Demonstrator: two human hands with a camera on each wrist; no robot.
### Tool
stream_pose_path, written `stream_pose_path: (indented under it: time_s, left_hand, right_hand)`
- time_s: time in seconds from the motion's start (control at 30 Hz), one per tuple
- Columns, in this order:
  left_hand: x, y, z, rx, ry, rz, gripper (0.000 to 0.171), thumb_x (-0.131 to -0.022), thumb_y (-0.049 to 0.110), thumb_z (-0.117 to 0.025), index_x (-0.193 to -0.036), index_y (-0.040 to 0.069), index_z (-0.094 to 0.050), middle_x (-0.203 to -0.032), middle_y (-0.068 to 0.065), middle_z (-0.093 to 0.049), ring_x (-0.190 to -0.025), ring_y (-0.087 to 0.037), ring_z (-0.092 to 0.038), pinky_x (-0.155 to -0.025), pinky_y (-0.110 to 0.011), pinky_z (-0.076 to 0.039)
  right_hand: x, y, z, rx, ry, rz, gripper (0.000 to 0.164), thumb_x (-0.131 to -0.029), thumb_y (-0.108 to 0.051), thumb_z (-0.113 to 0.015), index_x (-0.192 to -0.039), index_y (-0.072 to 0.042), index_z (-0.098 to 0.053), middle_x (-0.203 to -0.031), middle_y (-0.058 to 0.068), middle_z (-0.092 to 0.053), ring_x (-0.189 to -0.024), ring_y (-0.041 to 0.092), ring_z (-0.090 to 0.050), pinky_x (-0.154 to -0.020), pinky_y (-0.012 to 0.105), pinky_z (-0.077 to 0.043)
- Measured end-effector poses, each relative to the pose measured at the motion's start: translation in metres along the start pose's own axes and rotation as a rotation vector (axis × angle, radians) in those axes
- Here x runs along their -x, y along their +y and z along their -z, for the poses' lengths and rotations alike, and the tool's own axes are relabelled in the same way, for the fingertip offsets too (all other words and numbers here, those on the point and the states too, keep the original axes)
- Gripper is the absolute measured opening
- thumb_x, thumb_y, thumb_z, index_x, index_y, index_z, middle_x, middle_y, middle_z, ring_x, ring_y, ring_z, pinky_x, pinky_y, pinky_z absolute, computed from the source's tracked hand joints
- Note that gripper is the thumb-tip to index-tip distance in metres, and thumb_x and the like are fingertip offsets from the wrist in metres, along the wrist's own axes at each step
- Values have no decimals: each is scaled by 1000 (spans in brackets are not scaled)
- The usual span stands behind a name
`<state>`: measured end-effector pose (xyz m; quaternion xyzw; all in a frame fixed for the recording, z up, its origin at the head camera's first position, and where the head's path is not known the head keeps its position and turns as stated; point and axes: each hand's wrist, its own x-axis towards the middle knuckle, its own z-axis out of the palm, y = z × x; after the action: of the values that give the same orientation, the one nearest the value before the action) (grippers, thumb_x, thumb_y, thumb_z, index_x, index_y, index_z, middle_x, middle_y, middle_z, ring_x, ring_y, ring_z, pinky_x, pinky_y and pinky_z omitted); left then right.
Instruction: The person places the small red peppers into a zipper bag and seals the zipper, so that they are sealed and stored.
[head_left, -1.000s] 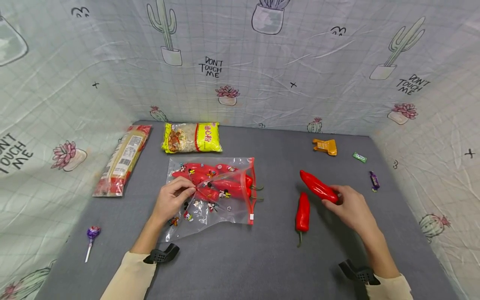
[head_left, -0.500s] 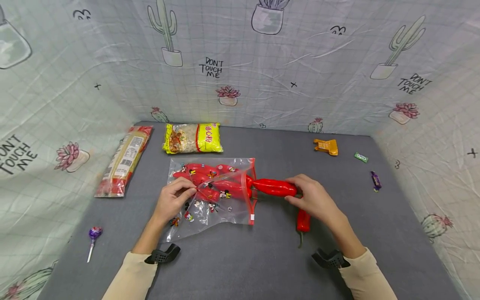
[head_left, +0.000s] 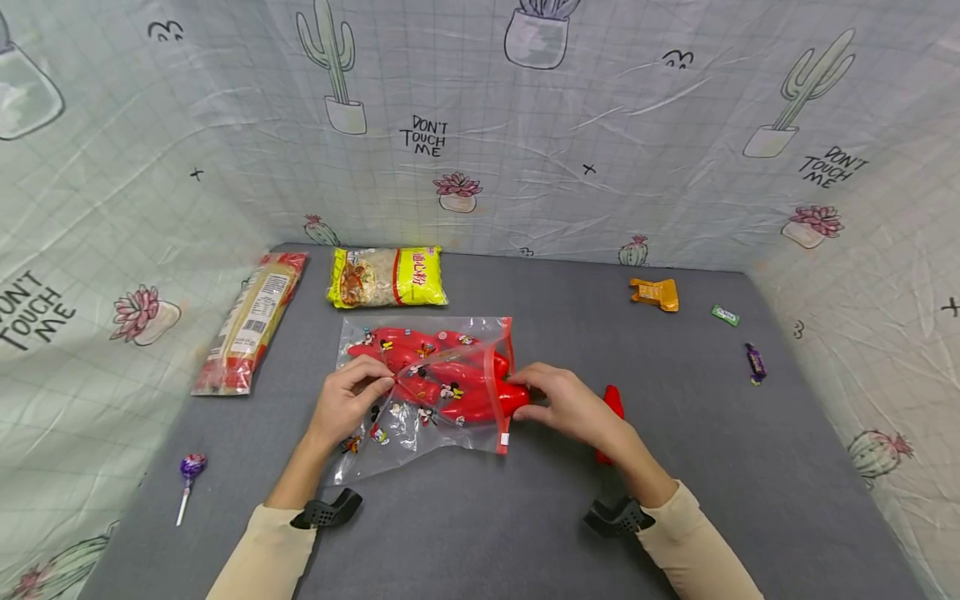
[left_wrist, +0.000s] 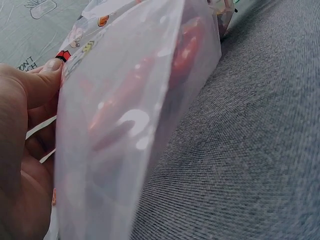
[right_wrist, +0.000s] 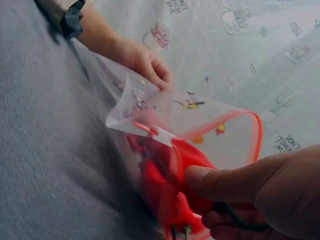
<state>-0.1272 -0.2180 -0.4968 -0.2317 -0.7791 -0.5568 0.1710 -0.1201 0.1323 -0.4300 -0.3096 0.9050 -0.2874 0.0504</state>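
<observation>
A clear zip bag (head_left: 420, 446) with cartoon prints and a red zip edge lies on the grey table, holding several red chili peppers (head_left: 450, 375). My left hand (head_left: 348, 402) pinches the bag's upper film between thumb and fingers. At the bag's mouth, my right hand (head_left: 566, 404) grips the stem end of a red chili pepper (head_left: 513, 400) whose front part is inside the bag. In the right wrist view the thumb presses on this pepper (right_wrist: 195, 162) beside the red zip edge. Another red chili pepper (head_left: 613, 402) lies on the table, partly covered by my right forearm.
At the back left are a yellow food packet (head_left: 386, 277) and a long red-ended packet (head_left: 251, 325). A lollipop (head_left: 191, 475) lies front left. Toward the right lie an orange wrapper (head_left: 656, 294), a green candy (head_left: 725, 315) and a purple candy (head_left: 755, 364). Printed cloth walls surround the table.
My right hand has carried the chili pepper leftward from the right of the table and into the bag's mouth. My left hand has kept its pinch on the bag.
</observation>
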Motion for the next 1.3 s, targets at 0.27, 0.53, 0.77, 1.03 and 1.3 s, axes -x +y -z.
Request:
stream_pose_path:
  time_s: [0.27,0.53,0.77,1.03,1.3]
  left_hand:
    - [0,1,0,5,-2,-16,14,-82,-1,-68,-88,12,-70,-88,-2,-65,-78,-7,-59,-65,-15,-49]
    - [1,1,-1,-2,-14,14,13,-84,1,-67,-89,13,-70,-89,-1,-65,-79,-7,-59,-65,-15,-49]
    - [0,-1,-2,-6,-15,18,13,-84,2,-67,-89,14,-70,-90,-1,-65,-79,-8,-59,-65,-16,-49]
    - [0,-1,-1,-5,-13,5,14,-83,1,-68,-89,13,-70,-89,-1,-65,-80,-8,-59,-67,-15,-49]
    - [-1,1,0,-4,-13,2,15,-83,0,-68,-89,13,-70,-89,-1,-65,-80,-7,-59,-66,-15,-49]
  right_hand:
    - [-8,-6,-15,-67,2,54,31,-83,-16,-72,-113,-13,-65,-106,-2,-61,-88,8,-59,-77,25,-55]
    - [-14,-10,-26,-39,31,19,7,-86,-15,-68,-93,-16,-66,-77,-6,-60,-64,4,-50,-61,17,-48]
    - [-8,-6,-20,-62,40,-23,18,-86,-17,-68,-104,-19,-67,-91,-6,-66,-75,5,-55,-68,19,-51]
    - [11,1,0,-50,110,-52,23,-86,-16,-69,-108,-18,-68,-104,-5,-69,-90,8,-60,-80,36,-54]
    - [48,13,17,-13,203,-114,28,-82,-25,-73,-109,-26,-65,-102,-8,-67,-92,15,-60,-75,35,-52]
